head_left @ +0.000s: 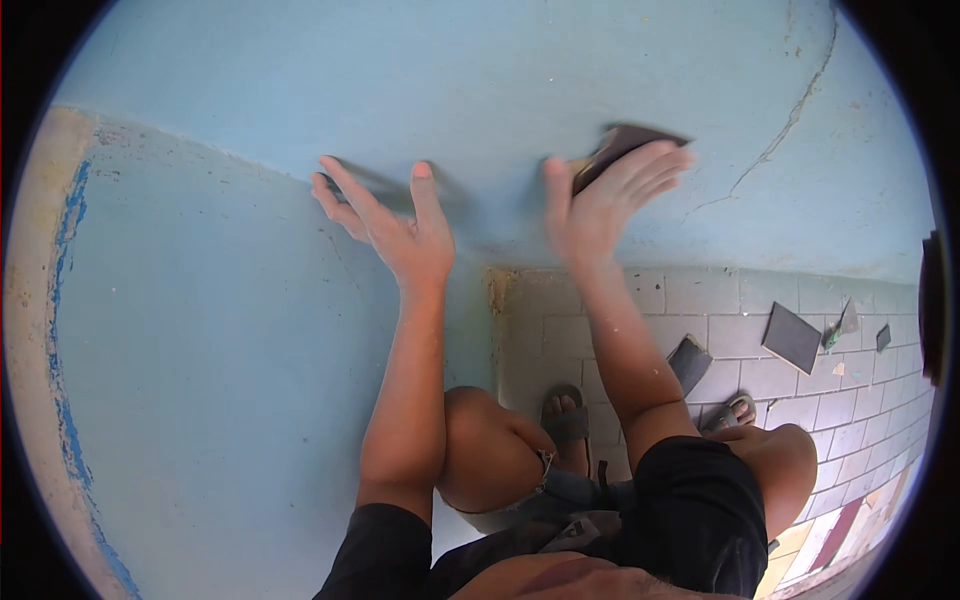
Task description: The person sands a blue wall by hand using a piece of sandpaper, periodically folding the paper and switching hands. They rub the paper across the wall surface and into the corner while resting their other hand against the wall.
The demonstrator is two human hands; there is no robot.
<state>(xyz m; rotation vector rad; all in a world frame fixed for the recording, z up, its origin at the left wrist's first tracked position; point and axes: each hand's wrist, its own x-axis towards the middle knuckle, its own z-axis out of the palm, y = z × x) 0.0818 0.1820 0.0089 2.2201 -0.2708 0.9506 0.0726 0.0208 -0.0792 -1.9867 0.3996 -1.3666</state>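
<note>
My right hand (605,210) is up at the light blue wall (470,70), with a dark piece of sandpaper (632,142) under its fingers. The fingers lie along the sheet, the thumb stands out to the left, and motion blurs the hand slightly. Part of the sandpaper is hidden behind the fingers, while its dark upper edge and a tan strip show beyond them. To the left, my left hand (405,235) is spread with nothing in it, fingertips right at the wall.
On the grey tiled floor (720,290) lie a folded dark sheet (690,365), a flat dark sheet (792,338), a scraper with a green handle (842,325) and a small dark piece (883,338). A crack (785,125) runs down the wall at right. My bent knees (490,450) are close below.
</note>
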